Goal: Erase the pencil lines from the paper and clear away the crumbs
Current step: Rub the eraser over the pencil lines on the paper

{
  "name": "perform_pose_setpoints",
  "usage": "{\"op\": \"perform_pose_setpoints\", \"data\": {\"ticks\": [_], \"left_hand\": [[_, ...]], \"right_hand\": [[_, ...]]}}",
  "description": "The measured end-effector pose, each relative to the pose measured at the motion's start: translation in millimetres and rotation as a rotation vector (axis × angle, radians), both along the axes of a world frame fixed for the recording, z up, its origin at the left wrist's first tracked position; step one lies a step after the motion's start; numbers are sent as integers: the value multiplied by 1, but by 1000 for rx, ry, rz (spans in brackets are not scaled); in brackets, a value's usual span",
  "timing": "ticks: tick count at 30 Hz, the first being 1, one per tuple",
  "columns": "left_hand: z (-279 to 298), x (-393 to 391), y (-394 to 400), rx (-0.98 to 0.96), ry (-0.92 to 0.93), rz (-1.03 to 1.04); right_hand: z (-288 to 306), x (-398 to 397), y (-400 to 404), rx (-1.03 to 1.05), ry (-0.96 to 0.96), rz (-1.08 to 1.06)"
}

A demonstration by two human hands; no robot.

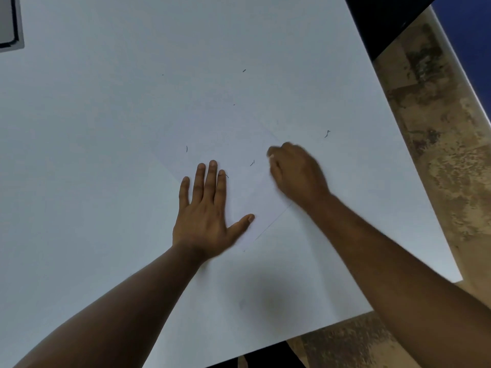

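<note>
Left hand point(206, 208) flat, fingers spread, pinning white paper sheet point(239, 166). Right hand point(297, 173) fisted, contents hidden; dark eraser crumbs point(252, 163) just left of it.

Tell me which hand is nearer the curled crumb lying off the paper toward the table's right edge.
Right. The right hand, fisted and blurred, sits just left of the curled crumb; the left hand lies flat on the paper, much farther left.
</note>
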State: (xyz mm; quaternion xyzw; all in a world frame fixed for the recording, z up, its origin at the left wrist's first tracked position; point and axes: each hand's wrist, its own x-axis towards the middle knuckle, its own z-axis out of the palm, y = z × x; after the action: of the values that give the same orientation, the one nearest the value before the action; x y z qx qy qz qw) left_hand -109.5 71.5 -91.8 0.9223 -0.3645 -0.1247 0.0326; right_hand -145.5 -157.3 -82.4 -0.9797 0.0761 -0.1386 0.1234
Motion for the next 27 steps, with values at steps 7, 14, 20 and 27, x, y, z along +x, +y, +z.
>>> {"op": "perform_pose_setpoints", "data": {"ticks": [7, 14, 20, 27], "left_hand": [[0, 0, 1, -21, 5, 11], [0, 1, 1, -6, -1, 0], [0, 1, 1, 1, 10, 5], [-2, 1, 2, -18, -10, 11]], "right_hand": [[11, 13, 1, 144, -27, -123], [2, 18, 8, 33, -5, -44], [15, 21, -9, 173, 4, -191], [13, -24, 48, 180, 76, 5]]}}
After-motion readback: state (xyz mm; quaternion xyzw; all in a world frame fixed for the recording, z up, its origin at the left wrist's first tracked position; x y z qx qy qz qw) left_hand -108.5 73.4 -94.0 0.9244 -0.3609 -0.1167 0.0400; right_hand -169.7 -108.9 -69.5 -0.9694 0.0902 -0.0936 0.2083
